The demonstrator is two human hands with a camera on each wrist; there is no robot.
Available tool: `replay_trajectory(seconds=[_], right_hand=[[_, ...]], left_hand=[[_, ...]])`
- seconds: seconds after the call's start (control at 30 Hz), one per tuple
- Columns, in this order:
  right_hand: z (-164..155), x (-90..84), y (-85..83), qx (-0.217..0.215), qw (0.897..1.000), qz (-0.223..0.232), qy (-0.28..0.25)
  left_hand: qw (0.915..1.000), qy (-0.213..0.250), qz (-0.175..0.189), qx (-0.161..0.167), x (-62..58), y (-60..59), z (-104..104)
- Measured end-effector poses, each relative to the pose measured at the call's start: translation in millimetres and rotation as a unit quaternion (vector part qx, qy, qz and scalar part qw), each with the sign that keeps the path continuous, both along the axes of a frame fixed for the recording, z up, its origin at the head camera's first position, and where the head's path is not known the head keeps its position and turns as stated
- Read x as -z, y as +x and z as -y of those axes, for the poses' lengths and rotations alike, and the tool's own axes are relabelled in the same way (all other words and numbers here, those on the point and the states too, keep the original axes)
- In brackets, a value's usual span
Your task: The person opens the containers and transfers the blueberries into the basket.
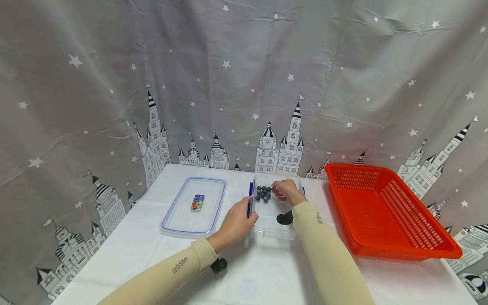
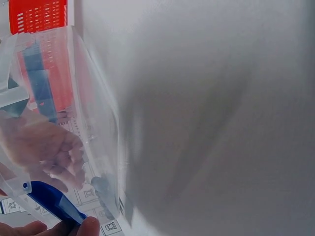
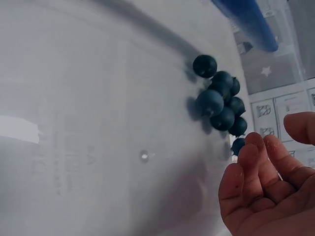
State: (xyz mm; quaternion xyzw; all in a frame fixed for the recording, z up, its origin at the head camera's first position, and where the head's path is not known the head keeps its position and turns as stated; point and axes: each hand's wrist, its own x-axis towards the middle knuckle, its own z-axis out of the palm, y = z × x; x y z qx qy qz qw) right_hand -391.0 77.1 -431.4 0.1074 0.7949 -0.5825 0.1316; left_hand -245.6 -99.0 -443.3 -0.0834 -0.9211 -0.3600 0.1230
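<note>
A clear plastic container (image 1: 270, 218) with blue side latches stands open in front of me. Several blueberries (image 1: 263, 192) lie clustered on its floor toward the far left. My left hand (image 1: 238, 220) grips the container's left side, with thumb and fingers around the blue latch (image 2: 54, 200). Inside the container, my right hand (image 1: 287, 191) hovers beside the cluster. Its fingers are loosely bent and the thumb stands apart in the right wrist view, with nothing between them. One blueberry (image 3: 238, 146) shows just beyond the fingertips, partly hidden by them.
Left of the container lies a clear lid (image 1: 179, 216) with a blue seal and a colourful label (image 1: 197, 203). A large red plastic basket (image 1: 381, 216) stands at the right. Behind the white table (image 1: 248, 271) hangs a grey curtain (image 1: 236, 55) printed with castles and stars.
</note>
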Motion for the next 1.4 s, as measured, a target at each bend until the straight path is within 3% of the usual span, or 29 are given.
replay_trajectory(seconds=[0.23,0.67,1.0,1.4], right_hand=[[-0.8,10.8,-5.1,0.015,0.999,0.019,0.040],[-2.6,15.7,3.4,-0.041,0.998,-0.025,0.049],[-2.5,13.3,3.4,-0.052,0.996,-0.015,0.075],[-0.2,17.9,0.7,-0.066,0.993,-0.016,0.100]], left_hand=[[1.0000,0.000,0.005,-0.002,-0.6,0.8,-0.6],[1.0000,0.000,0.004,0.000,-1.0,1.2,-0.7],[1.0000,-0.004,-0.005,0.004,-0.4,-0.6,-1.9],[0.9998,0.009,0.019,0.001,-0.8,1.6,-1.6]])
